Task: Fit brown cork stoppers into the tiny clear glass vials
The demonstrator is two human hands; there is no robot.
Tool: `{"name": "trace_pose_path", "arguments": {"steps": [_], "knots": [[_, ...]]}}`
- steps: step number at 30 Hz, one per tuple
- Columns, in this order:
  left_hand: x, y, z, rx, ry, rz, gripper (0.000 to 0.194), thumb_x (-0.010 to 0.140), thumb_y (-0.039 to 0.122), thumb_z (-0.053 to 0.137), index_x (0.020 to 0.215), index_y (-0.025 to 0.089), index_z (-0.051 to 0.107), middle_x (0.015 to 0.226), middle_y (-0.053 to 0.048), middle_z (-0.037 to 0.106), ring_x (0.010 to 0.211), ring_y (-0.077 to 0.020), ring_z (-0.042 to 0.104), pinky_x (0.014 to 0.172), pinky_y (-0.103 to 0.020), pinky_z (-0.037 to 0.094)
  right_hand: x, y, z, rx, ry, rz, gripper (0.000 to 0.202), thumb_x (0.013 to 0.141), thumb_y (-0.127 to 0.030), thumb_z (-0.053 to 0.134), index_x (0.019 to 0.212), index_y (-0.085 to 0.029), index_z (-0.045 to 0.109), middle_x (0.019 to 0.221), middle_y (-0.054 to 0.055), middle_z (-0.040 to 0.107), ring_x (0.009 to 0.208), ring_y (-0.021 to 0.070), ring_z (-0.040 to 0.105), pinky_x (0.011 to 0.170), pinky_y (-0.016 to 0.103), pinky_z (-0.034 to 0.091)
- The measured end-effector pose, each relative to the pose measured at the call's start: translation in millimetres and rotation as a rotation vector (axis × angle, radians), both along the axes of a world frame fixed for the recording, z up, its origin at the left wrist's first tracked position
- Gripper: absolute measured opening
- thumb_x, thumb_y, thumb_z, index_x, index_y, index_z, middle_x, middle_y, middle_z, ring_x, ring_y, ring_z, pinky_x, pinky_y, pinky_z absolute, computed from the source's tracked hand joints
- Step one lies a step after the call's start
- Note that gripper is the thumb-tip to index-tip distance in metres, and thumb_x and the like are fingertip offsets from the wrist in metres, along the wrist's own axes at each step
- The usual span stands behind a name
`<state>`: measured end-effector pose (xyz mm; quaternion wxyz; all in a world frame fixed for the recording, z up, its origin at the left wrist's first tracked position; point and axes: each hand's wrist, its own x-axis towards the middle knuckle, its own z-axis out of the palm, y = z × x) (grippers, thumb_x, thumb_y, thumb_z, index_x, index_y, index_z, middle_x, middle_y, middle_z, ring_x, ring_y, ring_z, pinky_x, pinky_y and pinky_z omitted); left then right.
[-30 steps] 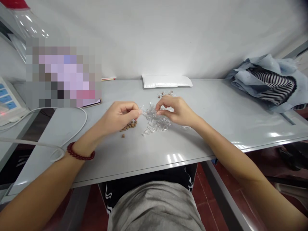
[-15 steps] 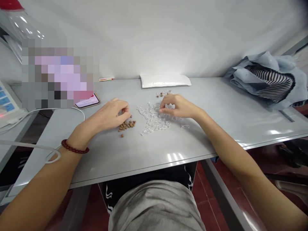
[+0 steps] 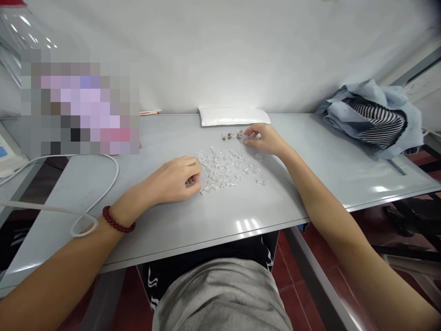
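Observation:
My left hand (image 3: 177, 178) rests on the table with its fingers curled and the thumb close to them. It covers the spot of the small brown pieces; only a dark bit shows between finger and thumb, and what it grips is hidden. My right hand (image 3: 265, 139) is farther back, thumb and fingertips closed around a small clear bottle-like piece, hard to make out, at the edge of a small group of clear pieces with brown bits (image 3: 229, 136). Between the hands lies a loose spread of small clear bottle-like pieces (image 3: 220, 172), some apart on the right.
A white padded packet (image 3: 234, 116) lies against the wall. On the right sits a light blue cloth bag (image 3: 375, 119) with striped lining. White cables (image 3: 115, 172) loop across the left, one over my left forearm. A pixelated area hides things at back left.
My right hand has moved back from the clear spread to the small group with brown bits. My left hand has shifted right and nearer, now covering the brown pieces. The view has shifted slightly.

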<state>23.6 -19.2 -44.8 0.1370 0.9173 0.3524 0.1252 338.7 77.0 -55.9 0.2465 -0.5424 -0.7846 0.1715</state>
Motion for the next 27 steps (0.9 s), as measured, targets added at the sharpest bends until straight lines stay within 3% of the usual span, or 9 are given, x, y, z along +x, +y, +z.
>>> {"name": "trace_pose_path", "arguments": {"steps": [8,11,15,21,27], "knots": [[8.3,2.0,-12.4,0.297,0.14,0.092,0.023,0.089,0.017,0.04,0.07,0.019,0.052,0.075,-0.007,0.061,0.069,-0.0197,0.054,0.058,-0.032,0.037,-8.6,-4.1,-1.9,0.052,-0.075,-0.004,0.029,0.074,-0.021,0.069,0.102,-0.018,0.063,0.096,0.01,0.063,0.088,0.0246,0.057,0.079,0.044,0.048],[6.5,4.0,-10.0,0.286,0.163,0.135,0.025,0.091,0.018,0.039,0.07,0.019,0.053,0.075,-0.007,0.063,0.072,-0.0211,0.056,0.058,-0.033,0.038,-12.0,-6.6,0.0,0.113,-0.093,0.04,0.033,0.072,-0.016,0.068,0.104,-0.02,0.063,0.099,0.009,0.062,0.093,0.0271,0.056,0.082,0.046,0.047],[1.6,6.4,-2.5,0.208,0.093,0.208,0.034,0.095,0.025,0.036,0.064,0.02,0.048,0.07,-0.007,0.063,0.077,-0.0221,0.059,0.058,-0.032,0.039,-15.4,-8.5,-0.5,0.133,-0.109,0.162,0.02,0.079,-0.014,0.058,0.095,-0.021,0.069,0.092,0.007,0.065,0.093,0.0269,0.058,0.082,0.045,0.047],[1.5,4.8,4.6,0.161,-0.026,0.269,0.041,0.097,0.03,0.034,0.058,0.022,0.041,0.064,-0.005,0.064,0.073,-0.021,0.057,0.062,-0.033,0.04,-19.1,-12.1,-4.2,0.109,-0.145,0.229,0.034,0.087,-0.011,0.045,0.107,-0.018,0.071,0.099,0.01,0.064,0.084,0.0216,0.059,0.079,0.04,0.049],[3.9,2.3,6.0,0.148,-0.043,0.281,0.041,0.097,0.031,0.035,0.058,0.022,0.042,0.061,-0.005,0.064,0.07,-0.0212,0.056,0.063,-0.034,0.039,-21.9,-14.5,-0.8,0.177,-0.179,0.332,0.043,0.076,-0.006,0.049,0.113,-0.017,0.069,0.108,0.012,0.062,0.104,0.0263,0.057,0.091,0.044,0.047]]}}
